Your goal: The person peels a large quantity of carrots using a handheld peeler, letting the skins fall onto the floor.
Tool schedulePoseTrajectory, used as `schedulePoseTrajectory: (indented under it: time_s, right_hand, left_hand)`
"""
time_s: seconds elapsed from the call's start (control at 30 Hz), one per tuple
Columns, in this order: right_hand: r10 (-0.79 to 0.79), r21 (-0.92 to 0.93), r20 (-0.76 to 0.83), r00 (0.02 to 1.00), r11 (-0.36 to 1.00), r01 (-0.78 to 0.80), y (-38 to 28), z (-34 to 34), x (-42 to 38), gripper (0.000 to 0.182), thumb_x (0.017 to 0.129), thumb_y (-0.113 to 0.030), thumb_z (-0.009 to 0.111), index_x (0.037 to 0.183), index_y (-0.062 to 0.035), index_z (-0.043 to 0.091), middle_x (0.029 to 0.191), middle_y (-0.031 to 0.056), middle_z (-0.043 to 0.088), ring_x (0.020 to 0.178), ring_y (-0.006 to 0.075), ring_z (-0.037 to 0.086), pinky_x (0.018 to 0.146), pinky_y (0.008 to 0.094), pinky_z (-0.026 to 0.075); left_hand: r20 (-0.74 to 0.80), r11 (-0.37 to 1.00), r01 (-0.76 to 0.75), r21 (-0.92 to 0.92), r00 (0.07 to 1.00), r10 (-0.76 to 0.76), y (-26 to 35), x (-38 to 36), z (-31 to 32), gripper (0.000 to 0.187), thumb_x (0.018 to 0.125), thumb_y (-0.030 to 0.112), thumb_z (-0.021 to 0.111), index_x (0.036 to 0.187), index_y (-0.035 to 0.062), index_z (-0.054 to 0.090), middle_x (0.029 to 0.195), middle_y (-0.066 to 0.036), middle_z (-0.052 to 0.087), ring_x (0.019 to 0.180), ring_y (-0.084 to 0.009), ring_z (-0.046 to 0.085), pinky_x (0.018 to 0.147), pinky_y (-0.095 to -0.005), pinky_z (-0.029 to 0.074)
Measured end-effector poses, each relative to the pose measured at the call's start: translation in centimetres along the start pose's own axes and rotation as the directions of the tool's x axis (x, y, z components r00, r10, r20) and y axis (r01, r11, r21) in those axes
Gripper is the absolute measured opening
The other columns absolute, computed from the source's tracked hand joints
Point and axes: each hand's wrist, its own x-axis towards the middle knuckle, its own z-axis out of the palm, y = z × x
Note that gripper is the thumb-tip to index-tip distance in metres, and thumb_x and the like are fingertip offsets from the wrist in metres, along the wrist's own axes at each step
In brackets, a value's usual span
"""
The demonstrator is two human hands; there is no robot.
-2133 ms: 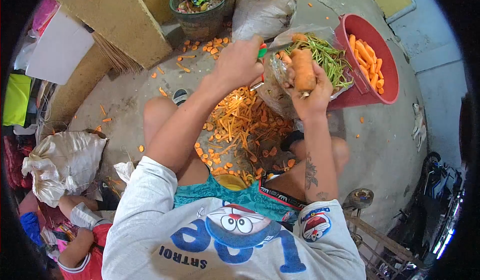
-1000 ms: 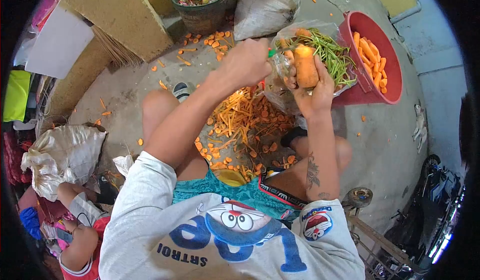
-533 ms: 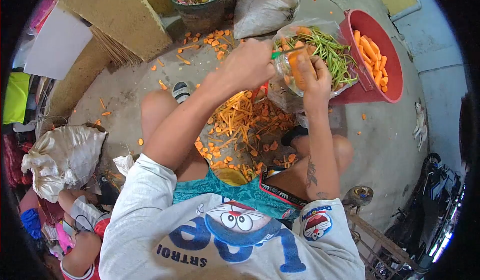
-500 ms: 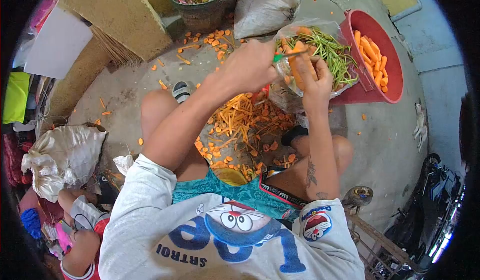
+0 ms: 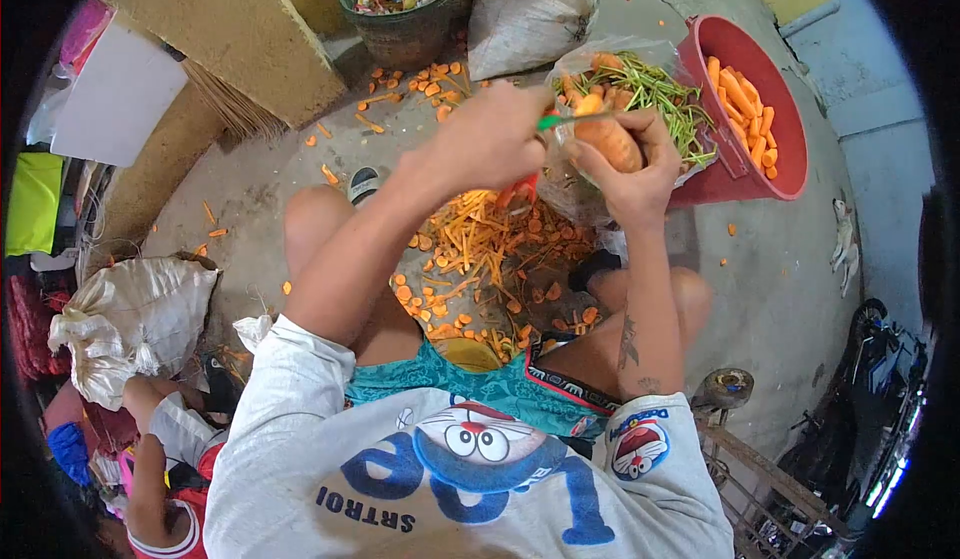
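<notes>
My left hand (image 5: 495, 137) is closed around the green handle of a knife (image 5: 552, 120), its thin blade pointing right across a carrot. In my right hand (image 5: 640, 164), fingers wrap round that thick carrot (image 5: 612, 143), which is bright orange at its upper end near the blade. Just behind and beside the hands lies a clear plastic bag (image 5: 665, 54) holding carrots and green stems (image 5: 655, 89). Below the hands, between my legs, a heap of orange peelings and cut pieces (image 5: 480, 239) lies on the floor.
A red tub (image 5: 790, 164) with peeled carrots (image 5: 742, 109) stands at right. A waste bucket (image 5: 400, 34) and white sack (image 5: 530, 24) are at the top. At lower left are another sack (image 5: 140, 314) and another person (image 5: 180, 459). A metal-framed cart (image 5: 760, 479) stands lower right.
The carrot in my right hand has turned from upright to slanted, its thicker end towards lower right. The blade has shifted slightly down. The other person's arm at lower left has moved.
</notes>
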Motion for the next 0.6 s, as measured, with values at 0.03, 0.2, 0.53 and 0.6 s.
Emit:
schedulePoseTrajectory:
  time_s: [0.03,0.2,0.53,0.6]
  right_hand:
    - [0.002,0.0,-0.002,1.0,1.0,-0.002,0.0,-0.1,0.0,0.041,0.071,-0.012,0.092,0.096,-0.0033,0.061,0.094,0.0021,0.064,0.087,0.0136,0.06,0.083,0.03,0.05]
    - [-0.023,0.219,-0.032,0.999,0.975,0.03,-0.4,0.3,-0.1,0.038,0.083,-0.023,0.086,0.106,-0.0027,0.063,0.098,0.0038,0.064,0.089,0.0146,0.062,0.084,0.0302,0.051]
    - [0.578,0.782,0.251,0.776,0.352,-0.515,0.6,0.8,0.2,0.036,0.11,-0.034,0.042,0.128,-0.0078,0.059,0.113,0.0036,0.067,0.088,0.0137,0.063,0.069,0.0295,0.046]
    - [0.584,0.789,0.26,0.769,0.331,-0.518,0.1,1.4,0.0,0.035,0.11,-0.033,0.043,0.128,-0.008,0.059,0.114,0.0041,0.068,0.092,0.0151,0.064,0.072,0.0312,0.049]
  left_hand:
    - [0.003,1.0,-0.001,0.001,1.0,0.001,-0.4,0.4,0.0,0.025,0.083,0.013,0.06,0.096,-0.0074,0.065,0.089,-0.032,0.067,0.088,-0.0492,0.067,0.08,-0.0526,0.052]
    - [0.122,0.988,0.123,0.092,0.983,-0.134,-3.5,1.4,0.5,0.026,0.085,0.013,0.068,0.102,-0.0069,0.064,0.091,-0.028,0.07,0.086,-0.0422,0.07,0.078,-0.049,0.054]
    - [-0.347,0.677,-0.206,-0.707,0.935,-0.078,-4.2,2.3,0.3,0.019,0.093,0.021,0.077,0.102,0.0083,0.066,0.078,0.006,0.063,0.06,-0.0013,0.05,0.052,-0.0202,0.038]
    - [-0.333,0.674,-0.212,-0.708,0.941,-0.053,-3.1,2.5,1.7,0.019,0.093,0.019,0.077,0.102,0.0078,0.066,0.078,0.005,0.064,0.064,-0.0019,0.054,0.054,-0.0201,0.04]
